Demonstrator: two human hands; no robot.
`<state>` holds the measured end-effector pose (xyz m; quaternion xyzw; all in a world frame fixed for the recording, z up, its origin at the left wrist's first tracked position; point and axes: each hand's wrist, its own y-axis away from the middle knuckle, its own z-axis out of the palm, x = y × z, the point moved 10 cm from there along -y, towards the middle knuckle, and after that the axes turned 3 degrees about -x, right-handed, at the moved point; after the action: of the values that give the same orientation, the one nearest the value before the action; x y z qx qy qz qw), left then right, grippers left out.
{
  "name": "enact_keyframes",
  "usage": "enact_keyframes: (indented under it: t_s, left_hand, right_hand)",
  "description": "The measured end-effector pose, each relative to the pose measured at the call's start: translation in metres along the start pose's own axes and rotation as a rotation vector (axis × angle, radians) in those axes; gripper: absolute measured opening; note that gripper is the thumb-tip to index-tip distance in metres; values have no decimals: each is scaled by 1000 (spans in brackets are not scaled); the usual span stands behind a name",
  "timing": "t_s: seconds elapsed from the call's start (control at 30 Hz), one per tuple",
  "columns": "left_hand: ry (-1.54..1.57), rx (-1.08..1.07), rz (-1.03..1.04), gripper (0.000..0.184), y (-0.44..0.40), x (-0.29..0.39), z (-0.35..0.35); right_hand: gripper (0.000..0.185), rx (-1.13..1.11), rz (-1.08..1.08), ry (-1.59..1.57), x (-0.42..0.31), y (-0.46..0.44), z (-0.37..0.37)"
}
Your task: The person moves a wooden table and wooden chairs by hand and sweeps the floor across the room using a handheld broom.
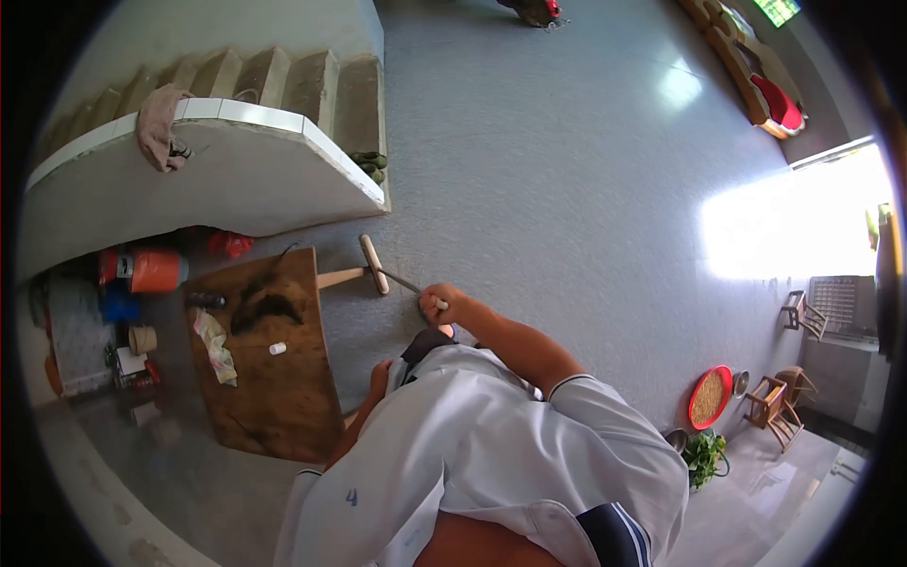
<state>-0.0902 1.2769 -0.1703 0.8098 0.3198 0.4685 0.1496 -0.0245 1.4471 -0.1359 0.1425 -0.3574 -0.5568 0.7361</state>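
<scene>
My right hand (pixel 442 302) is closed around a thin dark rod (pixel 404 282), and a pale end shows at my fist. From my fist the rod slants forward and left, its far end overlapping a wooden crossbar (pixel 374 265) in view. Whether they touch, I cannot tell. The crossbar joins a wooden leg (pixel 342 277) beside the table. Low at my left side is my left hand (pixel 381 375), near the edge of the wooden table (pixel 283 387); its fingers are mostly hidden. On the tabletop lie a dark shaggy clump (pixel 269 304), a small white bottle (pixel 277 349) and a crumpled plastic bag (pixel 215 348).
Stairs (pixel 312 90) with a low wall (pixel 255 170) rise at upper left, a cloth (pixel 159 128) draped over it. An orange bucket (pixel 159 270) stands beneath. At lower right are a red tray of grain (pixel 709 397), a leafy plant (pixel 704 455) and small wooden stools (pixel 770 402).
</scene>
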Motion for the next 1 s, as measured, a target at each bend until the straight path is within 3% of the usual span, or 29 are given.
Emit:
enact_keyframes:
  t_s: [0.1, 0.23, 0.47, 0.53, 0.57, 0.63, 0.77, 0.8, 0.83, 0.9, 1.0]
  left_hand:
    - [32, 39, 16, 24, -10, -39, -7]
    - [78, 41, 9, 24, -24, -51, -23]
    - [21, -82, -35, 23, -73, -20, -47]
    - [64, -157, -2, 23, -85, -5, -48]
    - [62, -159, 8, 23, -90, 2, -52]
    - [7, -174, 43, 23, -95, 19, -53]
    - [0, -133, 76, 23, -103, 31, -55]
    - [-38, -177, 78, 24, -108, 18, -50]
    - [-78, -225, 81, 25, -111, 14, -41]
    - [-78, -230, 74, 25, -116, 5, -35]
    - [-82, -221, 57, 25, -124, 1, -36]
  right_hand:
    - [24, -94, -133, 25, -42, 6, -1]
    - [23, -164, -138, -174, -79, 63, -31]
    - [21, 38, -423, -188, -99, 210, -106]
    - [19, 239, -529, -65, -103, 234, -126]
    - [19, 236, -539, -65, -102, 230, -123]
    - [17, 620, -691, 149, -109, 238, -138]
    - [13, 846, -738, 277, -100, 209, -110]
    - [12, 845, -748, 291, -91, 212, -78]
    - [13, 673, -796, 354, -98, 195, -76]
    - [15, 522, -736, 175, -91, 182, -52]
    - [15, 445, -656, 93, -96, 167, -25]
